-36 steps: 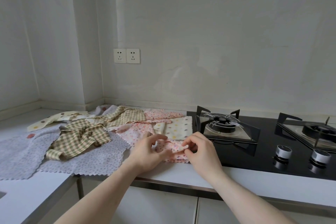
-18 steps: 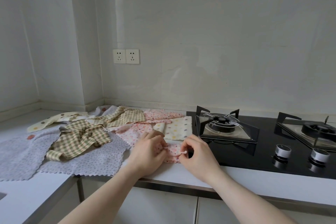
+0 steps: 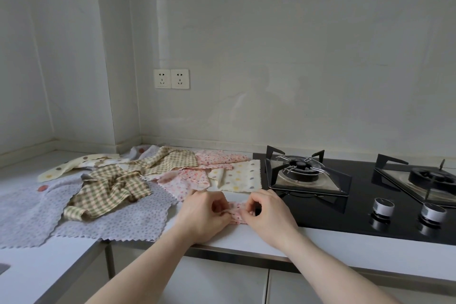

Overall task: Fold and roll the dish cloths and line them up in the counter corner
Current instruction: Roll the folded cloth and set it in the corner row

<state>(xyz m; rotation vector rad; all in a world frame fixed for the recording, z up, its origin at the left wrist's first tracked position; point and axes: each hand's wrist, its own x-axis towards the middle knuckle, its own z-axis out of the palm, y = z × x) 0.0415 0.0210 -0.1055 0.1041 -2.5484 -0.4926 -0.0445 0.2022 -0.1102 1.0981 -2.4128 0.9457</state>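
A small pink floral cloth point(image 3: 237, 213), rolled into a tight strip, lies near the counter's front edge. My left hand point(image 3: 204, 215) pinches its left end and my right hand point(image 3: 269, 215) pinches its right end, fingers curled round it. Behind lie loose cloths: a crumpled green-checked one point(image 3: 108, 190), a grey dotted one point(image 3: 133, 219), another pink floral one point(image 3: 187, 180), a cream one with coloured dots point(image 3: 240, 176), and more toward the counter corner point(image 3: 138, 145).
A black gas hob point(image 3: 357, 207) with two burners and two knobs sits right of my hands. The white counter's front edge point(image 3: 246, 249) runs just below my wrists. Two wall sockets point(image 3: 171, 78) hang above the cloths.
Both hands have drawn nearer to me and the pink cloth between them has shrunk from a loose fold into a narrow roll.
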